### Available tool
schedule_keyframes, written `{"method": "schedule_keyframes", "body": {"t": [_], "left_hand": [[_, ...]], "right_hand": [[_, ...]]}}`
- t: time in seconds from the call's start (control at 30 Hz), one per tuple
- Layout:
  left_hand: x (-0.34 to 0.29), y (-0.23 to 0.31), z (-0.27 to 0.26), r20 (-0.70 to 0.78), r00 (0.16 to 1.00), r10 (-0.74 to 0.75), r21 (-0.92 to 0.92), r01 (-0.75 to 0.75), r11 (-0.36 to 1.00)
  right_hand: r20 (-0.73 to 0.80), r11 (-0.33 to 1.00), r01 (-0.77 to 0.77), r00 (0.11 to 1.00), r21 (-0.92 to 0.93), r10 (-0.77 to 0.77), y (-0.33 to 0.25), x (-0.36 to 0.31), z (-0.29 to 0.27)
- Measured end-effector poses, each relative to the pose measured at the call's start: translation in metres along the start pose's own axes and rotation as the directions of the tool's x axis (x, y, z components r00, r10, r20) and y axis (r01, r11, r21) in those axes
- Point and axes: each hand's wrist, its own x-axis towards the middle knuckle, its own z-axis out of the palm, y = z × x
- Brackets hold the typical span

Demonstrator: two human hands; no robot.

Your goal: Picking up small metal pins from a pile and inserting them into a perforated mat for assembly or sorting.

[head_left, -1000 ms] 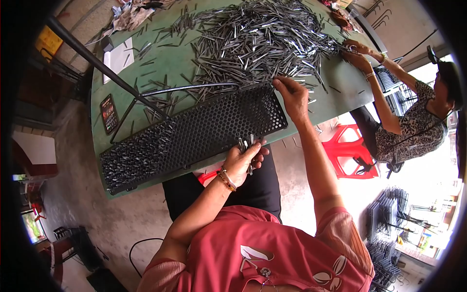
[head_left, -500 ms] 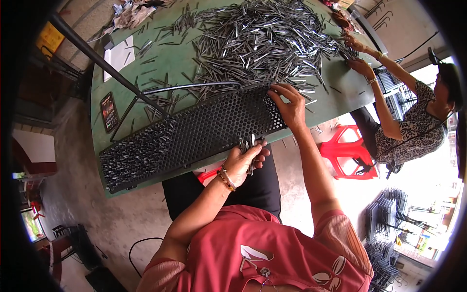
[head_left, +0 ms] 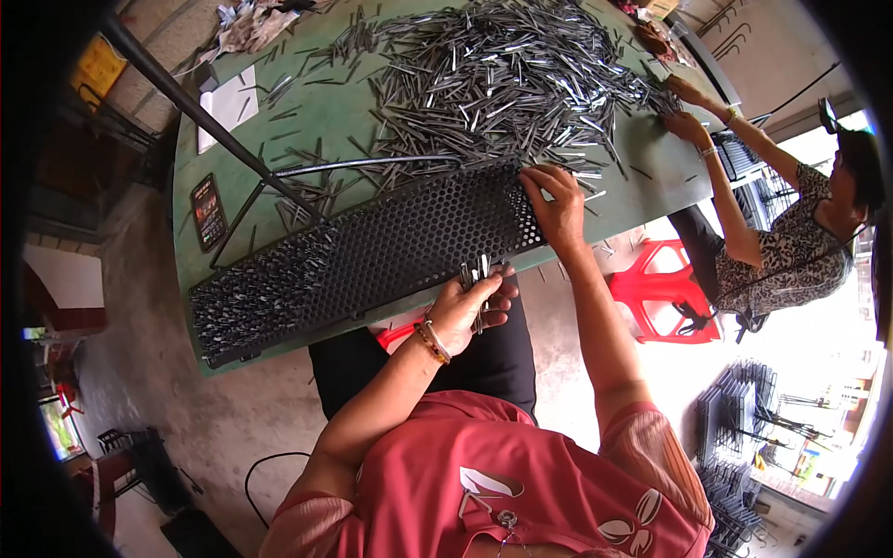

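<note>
Your left hand [head_left: 459, 305] curls around slim silvery metal strips [head_left: 479, 270]; your right hand [head_left: 560, 206], fingers bent, sits at the right end of the long black perforated tray [head_left: 391, 251] on the green table [head_left: 642, 202] — its grip is unclear. The left end bristles with strips — most other holes [head_left: 437, 219] look unfilled.

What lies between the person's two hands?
In the head view, the right end of the black perforated tray lies between the left hand, which holds metal strips, and the right hand.
</note>
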Motion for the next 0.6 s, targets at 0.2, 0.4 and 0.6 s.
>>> {"method": "schedule_keyframes", "body": {"t": [0.2,0.4,0.6], "left_hand": [[0.005,-0.003,-0.003,0.004,0.995,0.102,-0.056,-0.102,0.993],[0.005,0.002,-0.001,0.032,0.962,0.269,-0.011,-0.269,0.963],[-0.002,0.011,0.005,0.059,0.989,0.136,-0.035,-0.134,0.99]], "right_hand": [[0.06,0.952,-0.246,0.969,0.183,0.239,-0.03,0.008,-0.017],[0.68,0.696,-0.604,0.698,0.388,0.227,-0.069,-0.016,-0.04],[0.651,0.569,-0.704,0.674,0.425,0.348,-0.059,-0.016,-0.041]]}}
